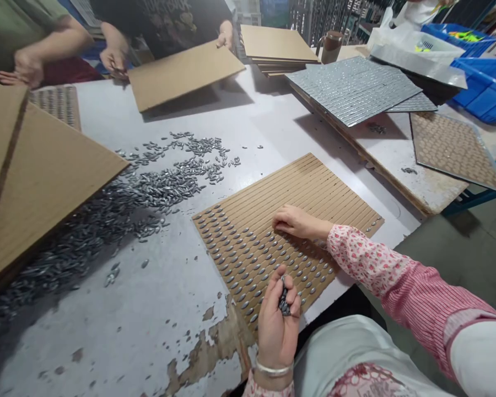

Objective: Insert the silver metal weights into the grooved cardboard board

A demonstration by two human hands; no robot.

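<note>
L grip point(279, 320): palm up, fingers curled in a loose cup around a handful of grey pcs point(285, 300); bracelet point(275, 369) on wrist below. R grip point(295, 221): palm down, fingertips drawn tog. low over the ribbed board point(281, 190); can't tell if it has a pc or touches the board, tips hidden.

Board lies flat on the surface point(157, 298), under R grip & just beyond L grip. Grey pcs sit in its grooves L of R grip & btwn the two grips; grooves beyond R grip mostly bare, plus a few pcs at the corner R of R grip.

Loose pile point(161, 190) of same pcs is L of both grips, running under a tilted cardboard point(66, 160) at far L. Surface paint chipped L of L grip.

Well beyond R grip, a co-worker's hands point(224, 37) hold a plain board point(186, 77) at a tilt; a 2nd person's hands point(28, 67) are farther L. Beyond & R of R grip: board stack point(279, 44), brown mug point(331, 47), silvery sheets point(351, 88), then textured panel point(454, 146) & blue bins point(483, 91) farther R.
</note>
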